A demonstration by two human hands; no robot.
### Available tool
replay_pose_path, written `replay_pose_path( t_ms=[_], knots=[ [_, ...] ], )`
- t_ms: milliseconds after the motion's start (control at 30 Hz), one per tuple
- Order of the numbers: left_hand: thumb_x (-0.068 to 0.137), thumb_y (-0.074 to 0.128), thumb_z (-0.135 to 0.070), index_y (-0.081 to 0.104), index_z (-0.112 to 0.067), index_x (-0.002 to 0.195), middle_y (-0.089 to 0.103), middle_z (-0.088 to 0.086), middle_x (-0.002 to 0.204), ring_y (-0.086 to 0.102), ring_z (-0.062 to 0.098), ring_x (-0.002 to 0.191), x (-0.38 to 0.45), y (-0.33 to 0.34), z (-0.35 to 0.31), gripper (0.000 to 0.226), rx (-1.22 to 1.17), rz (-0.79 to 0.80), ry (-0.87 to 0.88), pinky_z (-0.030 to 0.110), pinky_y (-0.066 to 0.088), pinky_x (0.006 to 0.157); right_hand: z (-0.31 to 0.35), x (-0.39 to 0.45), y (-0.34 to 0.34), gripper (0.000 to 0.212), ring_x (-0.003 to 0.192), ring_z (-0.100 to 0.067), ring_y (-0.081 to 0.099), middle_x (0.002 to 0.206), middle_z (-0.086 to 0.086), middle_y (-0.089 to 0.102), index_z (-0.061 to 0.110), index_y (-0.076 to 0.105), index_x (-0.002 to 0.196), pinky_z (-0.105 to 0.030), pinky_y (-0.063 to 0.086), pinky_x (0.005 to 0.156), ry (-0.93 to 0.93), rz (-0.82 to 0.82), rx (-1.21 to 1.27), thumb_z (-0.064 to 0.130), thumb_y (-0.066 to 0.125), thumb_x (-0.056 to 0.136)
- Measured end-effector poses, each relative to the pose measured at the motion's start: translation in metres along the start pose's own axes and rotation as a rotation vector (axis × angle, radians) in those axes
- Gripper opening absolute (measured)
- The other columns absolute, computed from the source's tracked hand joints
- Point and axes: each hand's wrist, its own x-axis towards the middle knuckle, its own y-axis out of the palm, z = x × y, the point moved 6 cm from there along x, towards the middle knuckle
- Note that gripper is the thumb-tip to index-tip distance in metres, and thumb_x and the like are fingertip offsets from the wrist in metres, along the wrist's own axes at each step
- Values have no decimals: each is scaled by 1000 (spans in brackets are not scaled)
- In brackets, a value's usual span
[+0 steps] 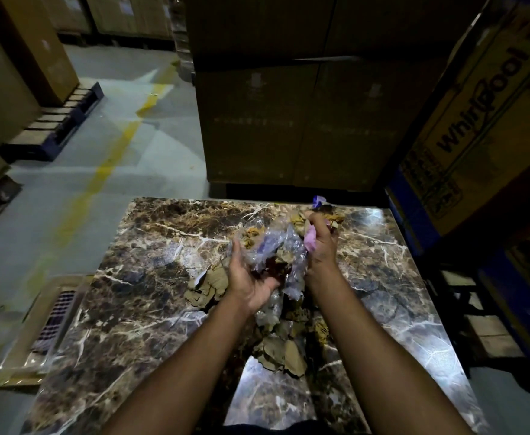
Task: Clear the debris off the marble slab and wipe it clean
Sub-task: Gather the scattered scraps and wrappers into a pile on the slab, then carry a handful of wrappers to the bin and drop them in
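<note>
Both forearms reached forward over the marble slab (138, 277). The left hand (249, 279), palm up, curled its fingers under crumpled clear plastic (273, 249); the right hand (321, 246) gripped a pink scrap (310, 241). Dry leaves (279, 353) lay heaped mid-slab beneath them.

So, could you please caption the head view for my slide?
Both hands, left and right, gather crumpled plastic and dry leaves from the marble slab.
</note>
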Motion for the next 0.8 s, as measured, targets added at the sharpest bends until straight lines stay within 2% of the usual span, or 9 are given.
replay_pose_path(
  t_ms=[100, 167, 233, 333, 467, 567, 633, 700, 800],
  knots=[
    [88, 43, -76, 60, -16, 137, 61, 25, 133, 57, 44, 125, 3, 7, -11, 79, 33, 21, 61, 57, 44, 106, 0, -29, -1, 108, 104, -38, 69, 122, -20, 67, 7, 56, 128, -62, 57, 89, 25, -27, -10, 46, 98, 36],
    [91, 44, -73, 60, -21, 136, 62, 21, 134, 57, 43, 125, 1, 14, -11, 71, 59, 33, 99, 59, 41, 108, 5, -46, -1, 70, 89, -28, 67, 105, -15, 66, 3, 51, 121, -42, 59, 77, -42, -64, -53, 26, 91, 69],
    [89, 54, -66, 61, -24, 134, 63, 16, 134, 61, 42, 121, -6, 25, -10, 63, 95, 65, 161, 61, 47, 101, 5, -49, -4, 45, 83, -21, 64, 96, -5, 63, 7, 49, 120, -30, 52, 67, -129, -71, -105, 3, 76, 85],
    [93, 61, -47, 61, -22, 132, 68, 13, 127, 68, 37, 110, -12, 42, -4, 46, 156, 91, 225, 50, 57, 85, 13, -56, 0, 45, 85, -15, 69, 99, -3, 68, 15, 54, 119, -28, 55, 71, -356, -26, -225, -3, 76, 84],
    [71, 84, -53, 55, -17, 138, 59, 18, 139, 59, 38, 125, -11, 52, 1, 81, 210, 89, 347, 54, 45, 107, 23, -75, 10, 31, 88, 5, 65, 96, 6, 67, 13, 61, 105, -12, 50, 77, -752, 47, -562, 0, 78, 82],
    [63, 88, -55, 58, -15, 134, 64, 16, 133, 62, 35, 122, -13, 54, 5, 87, 279, 61, 416, 50, 47, 106, 23, -86, 12, 26, 100, -1, 62, 99, 9, 63, 22, 62, 105, -16, 48, 82, -910, 107, -693, 14, 71, 82],
    [66, 88, -50, 65, -21, 125, 67, 13, 129, 62, 34, 122, -14, 54, 9, 70, 292, 37, 446, 53, 46, 107, 20, -84, 9, 25, 101, -10, 65, 104, 4, 66, 28, 61, 104, -20, 50, 83, -816, 197, -687, 14, 67, 84],
    [73, 86, -44, 67, -26, 120, 72, 7, 121, 66, 32, 117, -15, 51, 11, 54, 288, -25, 455, 51, 51, 103, 13, -83, 3, 29, 98, 6, 66, 106, 7, 68, 29, 59, 108, -12, 48, 83, -623, 291, -608, 5, 64, 91],
    [64, 89, -50, 58, -14, 134, 72, 11, 121, 70, 27, 109, -16, 44, 17, 85, 210, -126, 444, 32, 60, 79, -3, -80, -1, 30, 101, 9, 66, 115, -5, 69, 11, 61, 119, -13, 48, 87, -352, 394, -459, 29, 63, 95]
  ],
)
